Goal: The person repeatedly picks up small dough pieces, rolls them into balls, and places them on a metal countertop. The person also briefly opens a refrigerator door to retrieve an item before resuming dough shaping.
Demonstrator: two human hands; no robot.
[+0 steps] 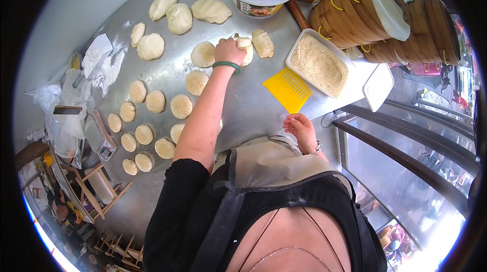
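My left hand (230, 52), with a green bangle at its wrist, reaches over the metal table (247, 101) and touches a piece of pale dough (247, 53); whether its fingers grip the dough is hard to tell. A flat dough round (203, 54) lies just left of it and a folded dough piece (263, 44) to the right. My right hand (300, 129) hovers at the table's near edge with fingers curled, below a yellow plastic scraper (288, 89). Several crumb-topped dough rounds (155, 101) cover the left part of the table. Bigger dough lumps (179, 18) rest at the back.
A plastic tub of pale crumbs (319, 63) stands right of centre, a white lid (378, 87) at the table's right edge. Behind are a bucket of brown liquid (260, 0), a wooden rod (297, 13) and stacked bamboo steamers (355, 9). A kitchen scale (104, 141) sits far left.
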